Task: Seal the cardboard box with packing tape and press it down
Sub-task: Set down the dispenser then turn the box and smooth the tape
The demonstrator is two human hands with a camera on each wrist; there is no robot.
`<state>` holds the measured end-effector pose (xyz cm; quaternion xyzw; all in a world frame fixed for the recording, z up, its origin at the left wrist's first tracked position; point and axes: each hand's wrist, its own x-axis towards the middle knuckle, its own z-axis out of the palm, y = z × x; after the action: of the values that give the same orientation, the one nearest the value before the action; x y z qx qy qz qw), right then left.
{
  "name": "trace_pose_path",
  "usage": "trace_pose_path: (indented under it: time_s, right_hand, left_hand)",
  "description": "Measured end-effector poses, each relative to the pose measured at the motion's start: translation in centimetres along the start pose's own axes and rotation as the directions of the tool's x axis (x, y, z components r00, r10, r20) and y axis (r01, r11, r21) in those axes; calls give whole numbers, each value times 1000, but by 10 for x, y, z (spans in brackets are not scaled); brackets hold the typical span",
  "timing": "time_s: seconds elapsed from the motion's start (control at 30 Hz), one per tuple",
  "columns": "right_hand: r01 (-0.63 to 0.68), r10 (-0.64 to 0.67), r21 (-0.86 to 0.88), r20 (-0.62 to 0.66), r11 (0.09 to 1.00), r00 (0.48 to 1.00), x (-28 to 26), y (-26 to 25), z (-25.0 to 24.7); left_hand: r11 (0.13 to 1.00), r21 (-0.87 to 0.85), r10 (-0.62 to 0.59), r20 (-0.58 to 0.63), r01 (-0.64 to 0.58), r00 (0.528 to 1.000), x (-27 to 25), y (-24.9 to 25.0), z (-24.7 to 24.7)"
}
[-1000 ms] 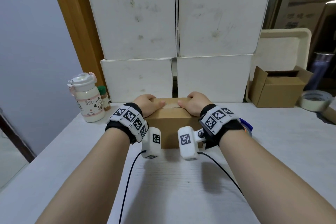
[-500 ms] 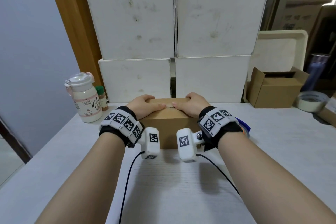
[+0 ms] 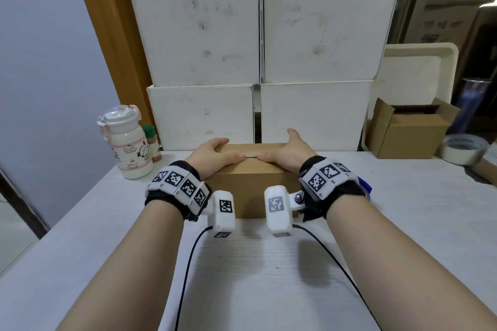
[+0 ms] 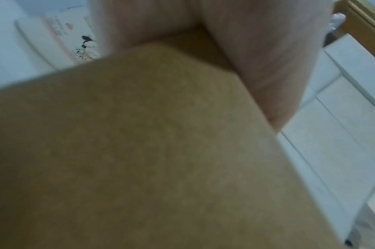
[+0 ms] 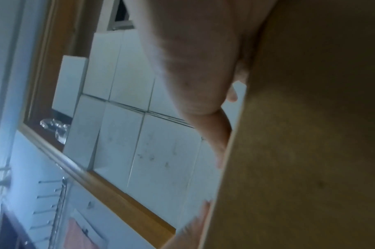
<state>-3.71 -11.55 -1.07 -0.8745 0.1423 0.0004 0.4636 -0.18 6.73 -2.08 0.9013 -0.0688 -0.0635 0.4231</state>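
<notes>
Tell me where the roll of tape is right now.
In the head view the tape roll lies at the table's far right edge, just right of the open cardboard box, well away from both hands on the closed box.

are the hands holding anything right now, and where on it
Nothing is gripped. The left hand and right hand lie flat on top of the cardboard box, thumbs meeting near the middle seam. No tape is in either hand.

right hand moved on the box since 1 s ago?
Yes. The right hand has opened and spread along the cardboard box top, fingertips reaching the centre seam, thumb lifted toward the white crates behind.
</notes>
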Motion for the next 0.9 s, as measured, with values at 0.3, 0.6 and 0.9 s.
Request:
trace_pose_path:
  time_s: [0.3,0.6,0.9]
  right_hand:
    - [-26,25,137,8,990,1000,1,9,-10]
    - [-104,83,307,82,946,993,6,10,-11]
    - [-128,40,596,159,793,986,-7,13,-20]
  left_hand:
    - [934,-355,-23,31,32,999,-2,-6,0]
    - [905,-420,-26,118,74,993,-3,-7,-5]
    - [798,-602,-7,48,35,999,-7,-18,-2]
